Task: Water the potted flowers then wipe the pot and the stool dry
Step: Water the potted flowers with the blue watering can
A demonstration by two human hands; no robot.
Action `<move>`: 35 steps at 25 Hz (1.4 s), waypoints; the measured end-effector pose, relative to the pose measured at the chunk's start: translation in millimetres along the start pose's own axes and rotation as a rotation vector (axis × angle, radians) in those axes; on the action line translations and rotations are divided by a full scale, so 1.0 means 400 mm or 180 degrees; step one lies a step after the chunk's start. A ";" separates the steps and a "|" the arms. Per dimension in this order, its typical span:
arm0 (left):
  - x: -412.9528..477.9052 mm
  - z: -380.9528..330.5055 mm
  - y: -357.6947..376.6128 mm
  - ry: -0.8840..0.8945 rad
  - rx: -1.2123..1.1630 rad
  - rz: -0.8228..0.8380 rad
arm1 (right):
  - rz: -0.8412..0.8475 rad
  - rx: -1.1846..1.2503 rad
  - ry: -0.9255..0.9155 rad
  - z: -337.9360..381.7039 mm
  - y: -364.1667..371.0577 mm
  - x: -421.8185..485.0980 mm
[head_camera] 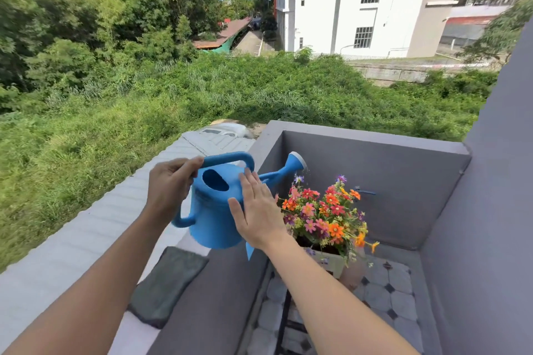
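A blue watering can [215, 212] hangs in the air above the balcony wall, its rose spout [295, 161] over the flowers. My left hand [168, 186] grips the can's top handle. My right hand [258, 210] lies flat against the can's side with fingers spread. Orange, red and pink flowers [326, 215] fill a pale pot [336, 264] right of the can. A few drops show under the spout. The stool is mostly hidden by my right arm and the pot; a dark leg [284, 323] shows below.
A dark grey cloth [168, 285] lies on top of the balcony wall [219, 291] at the left. Grey walls enclose the corner at the back and right. A blue tap [364, 192] sticks out of the back wall. The floor [389, 294] is tiled.
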State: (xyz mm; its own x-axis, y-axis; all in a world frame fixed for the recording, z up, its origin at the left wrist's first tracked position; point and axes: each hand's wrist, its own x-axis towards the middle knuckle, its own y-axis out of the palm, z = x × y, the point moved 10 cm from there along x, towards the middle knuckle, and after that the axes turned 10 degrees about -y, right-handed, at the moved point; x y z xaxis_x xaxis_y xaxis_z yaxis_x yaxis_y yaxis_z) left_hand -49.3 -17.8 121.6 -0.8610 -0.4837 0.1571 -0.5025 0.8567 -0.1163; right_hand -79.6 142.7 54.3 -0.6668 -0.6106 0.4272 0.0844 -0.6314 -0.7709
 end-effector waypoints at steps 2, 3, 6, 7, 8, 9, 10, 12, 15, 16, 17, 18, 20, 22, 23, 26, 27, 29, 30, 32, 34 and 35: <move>-0.019 -0.010 -0.008 -0.0019 0.0119 -0.0068 | 0.0158 -0.0091 -0.0060 0.019 -0.005 -0.025; -0.027 -0.015 -0.010 0.0011 0.0219 -0.0079 | 0.0217 -0.0108 -0.0088 0.027 -0.005 -0.034; -0.034 -0.034 -0.009 0.0083 0.0579 -0.0057 | 0.0319 -0.0092 -0.0084 0.042 -0.008 -0.053; -0.032 -0.042 -0.006 0.0087 0.0690 -0.0030 | 0.0334 -0.0065 -0.0048 0.044 -0.008 -0.056; -0.033 -0.050 0.000 0.0088 0.0811 -0.0010 | 0.0334 -0.0039 -0.0003 0.044 -0.007 -0.061; -0.030 -0.060 0.005 0.0101 0.0930 0.0003 | 0.0310 -0.0018 0.0022 0.045 -0.007 -0.063; -0.023 -0.068 0.012 0.0130 0.1003 0.0046 | 0.0271 0.0008 0.0039 0.047 -0.007 -0.062; -0.007 -0.085 0.030 0.0204 0.1121 0.0196 | 0.0175 0.0079 0.0095 0.048 -0.007 -0.058; 0.006 -0.116 0.058 0.0306 0.1331 0.0338 | 0.0112 0.0157 0.0153 0.048 -0.003 -0.051; 0.010 -0.128 0.066 0.0347 0.1408 0.0362 | 0.0114 0.0164 0.0155 0.048 -0.001 -0.048; 0.012 -0.141 0.080 0.0406 0.1495 0.0426 | 0.0110 0.0173 0.0164 0.048 0.002 -0.044; 0.015 -0.154 0.096 0.0452 0.1551 0.0552 | 0.0091 0.0194 0.0184 0.048 0.004 -0.040; 0.026 -0.173 0.124 0.0546 0.1582 0.0818 | 0.0004 0.0278 0.0240 0.048 0.006 -0.029; 0.047 -0.184 0.138 0.0608 0.1703 0.0949 | -0.0145 0.0408 0.0314 0.049 0.005 -0.019; 0.057 -0.188 0.141 0.0639 0.1764 0.0980 | -0.0228 0.0470 0.0346 0.051 0.004 -0.014; 0.083 -0.200 0.155 0.0656 0.1913 0.0969 | -0.0452 0.0640 0.0470 0.056 0.001 0.002; 0.090 -0.206 0.158 0.0674 0.1949 0.0956 | -0.0513 0.0695 0.0517 0.055 0.000 0.007; 0.104 -0.212 0.162 0.0650 0.2024 0.0905 | -0.0587 0.0800 0.0615 0.052 -0.004 0.018; 0.109 -0.214 0.164 0.0637 0.2058 0.0872 | -0.0596 0.0850 0.0656 0.048 -0.006 0.023; 0.115 -0.220 0.171 0.0633 0.2111 0.0847 | -0.0577 0.0920 0.0698 0.036 -0.010 0.034; 0.120 -0.225 0.179 0.0610 0.2255 0.0844 | -0.0543 0.0977 0.0717 0.029 -0.010 0.043; 0.121 -0.225 0.184 0.0586 0.2337 0.0864 | -0.0520 0.1006 0.0719 0.029 -0.009 0.045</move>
State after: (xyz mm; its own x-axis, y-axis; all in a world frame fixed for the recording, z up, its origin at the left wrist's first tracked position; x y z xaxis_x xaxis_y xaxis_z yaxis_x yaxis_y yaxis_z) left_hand -121.0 37.9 208.9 -0.9660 -0.1834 0.1825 -0.2559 0.5727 -0.7788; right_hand -83.4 128.5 70.2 -0.8329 -0.3924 0.3902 0.1636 -0.8482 -0.5038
